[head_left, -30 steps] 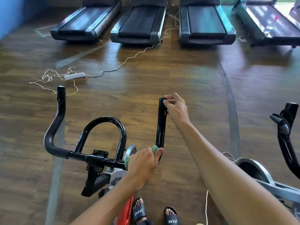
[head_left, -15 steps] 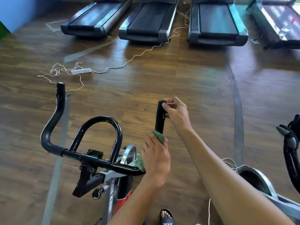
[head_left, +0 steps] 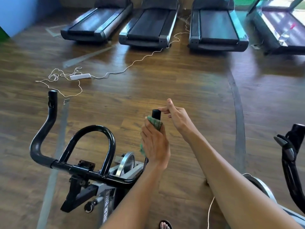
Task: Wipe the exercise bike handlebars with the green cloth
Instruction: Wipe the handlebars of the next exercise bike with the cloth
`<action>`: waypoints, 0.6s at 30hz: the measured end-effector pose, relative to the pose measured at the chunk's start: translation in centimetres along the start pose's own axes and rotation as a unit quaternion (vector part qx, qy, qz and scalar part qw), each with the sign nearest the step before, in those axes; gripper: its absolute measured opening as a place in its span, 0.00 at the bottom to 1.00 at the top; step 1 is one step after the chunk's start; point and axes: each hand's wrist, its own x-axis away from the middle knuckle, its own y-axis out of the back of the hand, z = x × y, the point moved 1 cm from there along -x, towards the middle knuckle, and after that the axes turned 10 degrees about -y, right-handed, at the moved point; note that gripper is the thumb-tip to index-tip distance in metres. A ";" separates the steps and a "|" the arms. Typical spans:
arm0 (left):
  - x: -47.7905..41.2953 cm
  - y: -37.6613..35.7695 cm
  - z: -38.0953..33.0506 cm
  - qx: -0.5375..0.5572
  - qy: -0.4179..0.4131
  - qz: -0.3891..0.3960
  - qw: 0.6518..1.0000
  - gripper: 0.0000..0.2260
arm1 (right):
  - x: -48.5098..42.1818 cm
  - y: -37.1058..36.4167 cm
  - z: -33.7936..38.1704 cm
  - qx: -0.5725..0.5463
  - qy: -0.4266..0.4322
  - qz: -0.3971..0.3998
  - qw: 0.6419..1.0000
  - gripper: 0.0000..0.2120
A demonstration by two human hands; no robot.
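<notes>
A white power strip [head_left: 80,76] lies on the wooden floor [head_left: 181,90]. Its thin white cable [head_left: 142,58] tangles just left of it and runs away to the right, toward a row of four treadmills [head_left: 148,25] well beyond the strip. A blue wall [head_left: 19,12] stands far left of it. A grey tape line [head_left: 61,129] runs nearer than the strip, and a second exercise bike [head_left: 290,156] stands far to its right.

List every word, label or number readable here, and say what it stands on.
"ER BIKE": on the grey frame of the exercise bike, running up the frame; the letters before it are out of sight.
Sandal: only its tip shows, with no text visible.
Treadmills: no readable marking.
</notes>
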 end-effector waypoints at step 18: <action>-4.5 0.0 -2.4 -0.022 -0.008 0.023 0.999 0.28 | -1.2 -1.2 0.3 0.022 0.019 -0.055 0.998 0.23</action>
